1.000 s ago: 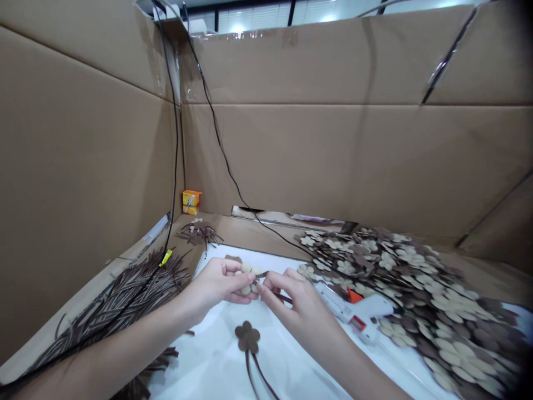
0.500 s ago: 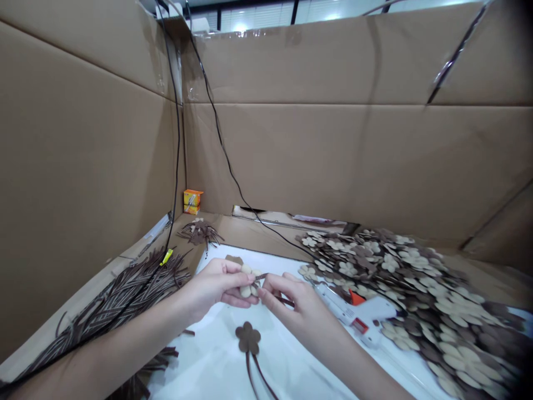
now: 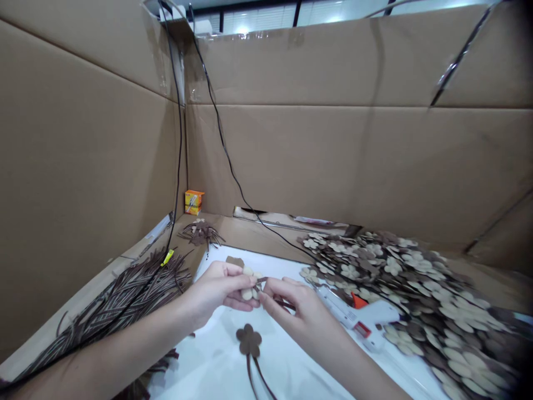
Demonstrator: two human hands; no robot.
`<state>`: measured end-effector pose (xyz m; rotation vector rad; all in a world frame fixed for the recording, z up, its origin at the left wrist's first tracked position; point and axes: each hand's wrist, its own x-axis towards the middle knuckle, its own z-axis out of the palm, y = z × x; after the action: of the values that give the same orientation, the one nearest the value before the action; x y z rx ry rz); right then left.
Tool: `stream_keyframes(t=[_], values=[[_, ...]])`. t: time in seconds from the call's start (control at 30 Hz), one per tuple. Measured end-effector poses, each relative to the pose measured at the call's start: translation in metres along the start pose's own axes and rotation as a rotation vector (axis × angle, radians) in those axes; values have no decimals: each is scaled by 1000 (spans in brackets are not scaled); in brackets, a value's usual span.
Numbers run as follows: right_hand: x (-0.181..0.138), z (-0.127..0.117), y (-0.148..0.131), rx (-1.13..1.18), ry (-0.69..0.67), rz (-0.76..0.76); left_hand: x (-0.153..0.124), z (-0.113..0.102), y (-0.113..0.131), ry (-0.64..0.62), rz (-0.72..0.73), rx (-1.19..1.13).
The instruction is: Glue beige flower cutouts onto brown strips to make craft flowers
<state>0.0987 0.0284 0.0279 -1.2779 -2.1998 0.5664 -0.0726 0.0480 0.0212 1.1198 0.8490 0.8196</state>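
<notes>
My left hand [image 3: 216, 291] pinches a small cream flower cutout [image 3: 250, 282] above the white work sheet [image 3: 291, 366]. My right hand [image 3: 297, 308] meets it from the right, its fingers closed on a thin brown strip [image 3: 283, 303] that runs into the flower. Below both hands a dark brown flower [image 3: 249, 340] with two long brown tails lies flat on the sheet. A white hot glue gun [image 3: 360, 319] with orange trigger rests just right of my right hand.
A big heap of cream and brown flower cutouts [image 3: 416, 294] fills the right side. A pile of brown strips [image 3: 125, 294] lies at the left, a smaller bunch [image 3: 200, 232] behind. Cardboard walls [image 3: 333, 155] enclose the space. A black cable [image 3: 225, 150] hangs down; an orange box [image 3: 192, 201] sits in the corner.
Both hands stay joined at the cream flower and have dropped slightly in view as the camera tilted a little. The fingers shift only slightly.
</notes>
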Motion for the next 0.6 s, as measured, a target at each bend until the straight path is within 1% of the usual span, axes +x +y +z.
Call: stream_keyframes(t=[0.1,0.23,0.4,0.53,0.6], values=[[0,0,0,27,0,-2,1,-1,-1,-1,11,4],[0,-2,-1,41,-9,2,1,-1,3,-7,-6,32],[1,-9,-1,101,-21,48,1,-4,9,-73,-27,116],[2,-13,0,135,-32,86,4,-8,8,-100,21,137],[2,-14,1,136,-31,91,4,-9,9,-119,23,136]])
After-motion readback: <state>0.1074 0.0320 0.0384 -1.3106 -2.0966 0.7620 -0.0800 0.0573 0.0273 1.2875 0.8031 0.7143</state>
